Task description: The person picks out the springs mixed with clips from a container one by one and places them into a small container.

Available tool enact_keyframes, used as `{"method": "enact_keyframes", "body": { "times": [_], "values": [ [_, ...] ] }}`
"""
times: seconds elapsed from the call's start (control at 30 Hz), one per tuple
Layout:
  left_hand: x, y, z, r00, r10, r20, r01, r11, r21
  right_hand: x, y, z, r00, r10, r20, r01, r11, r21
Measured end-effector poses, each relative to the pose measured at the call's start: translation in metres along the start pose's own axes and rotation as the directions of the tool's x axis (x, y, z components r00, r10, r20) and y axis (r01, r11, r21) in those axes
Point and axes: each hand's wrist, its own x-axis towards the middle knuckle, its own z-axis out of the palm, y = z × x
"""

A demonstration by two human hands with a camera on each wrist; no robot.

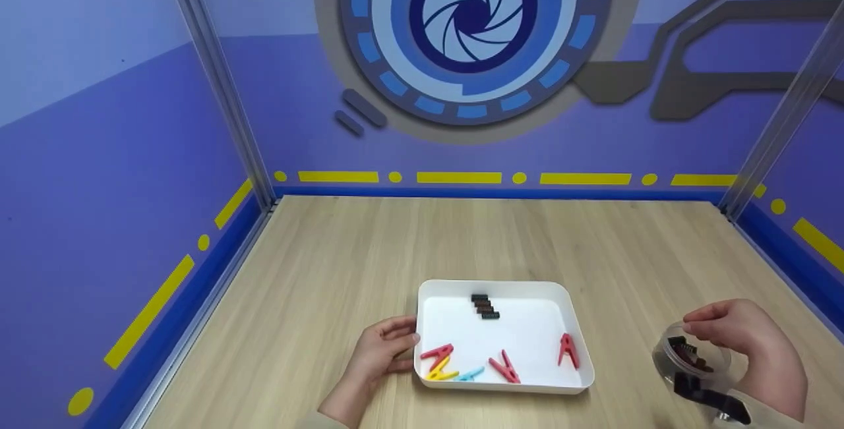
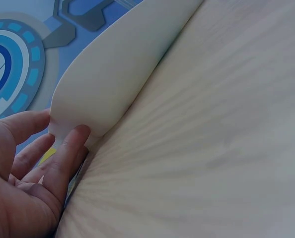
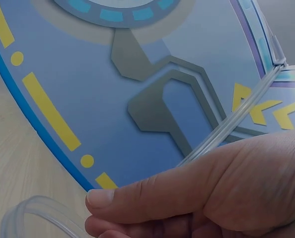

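My left hand (image 1: 384,348) touches the left wall of a white tray (image 1: 504,388), its fingertips against the outside in the left wrist view. Several dark IC chips (image 1: 484,306) lie in a staggered row near the tray's back. Toward its front are a yellow clothespin (image 1: 443,372), a light blue clothespin (image 1: 470,374) and several red clothespins (image 1: 504,368). My right hand (image 1: 748,330) is over a clear round tub (image 1: 661,364) with more dark chips inside. Thumb and fingers come together at the tub's rim; I cannot tell whether they pinch anything.
The tray and tub stand on a wooden table (image 1: 343,251). Printed blue panels (image 1: 297,106) rise behind it and at both sides, with metal posts (image 1: 217,66) at the corners. A black clip (image 1: 709,397) sits by the right wrist.
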Motion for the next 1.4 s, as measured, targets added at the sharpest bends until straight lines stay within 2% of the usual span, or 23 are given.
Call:
{"method": "enact_keyframes", "body": {
  "times": [0.23,0.57,0.87,1.13,1.4],
  "values": [
    [0.000,0.000,0.001,1.000,-0.008,-0.014,0.008,1.000,0.009,0.001,-0.011,0.004,0.995,-0.087,-0.045,0.086,0.996,-0.036],
    [0.001,0.002,0.002,1.000,-0.011,-0.026,0.011,1.000,0.012,0.002,-0.037,0.020,0.979,-0.177,-0.098,0.176,0.984,-0.026],
    [0.001,-0.001,-0.001,1.000,0.006,0.007,-0.006,1.000,0.002,0.005,-0.060,0.037,0.967,-0.235,-0.097,0.231,0.971,-0.053],
    [0.002,-0.001,-0.001,1.000,0.008,0.008,-0.008,1.000,-0.005,0.008,-0.072,0.050,0.949,-0.304,-0.086,0.300,0.953,-0.051],
    [0.002,-0.001,0.000,1.000,0.004,-0.001,-0.004,1.000,-0.003,0.012,-0.083,0.062,0.942,-0.328,-0.077,0.325,0.945,-0.049]
  ]
}}
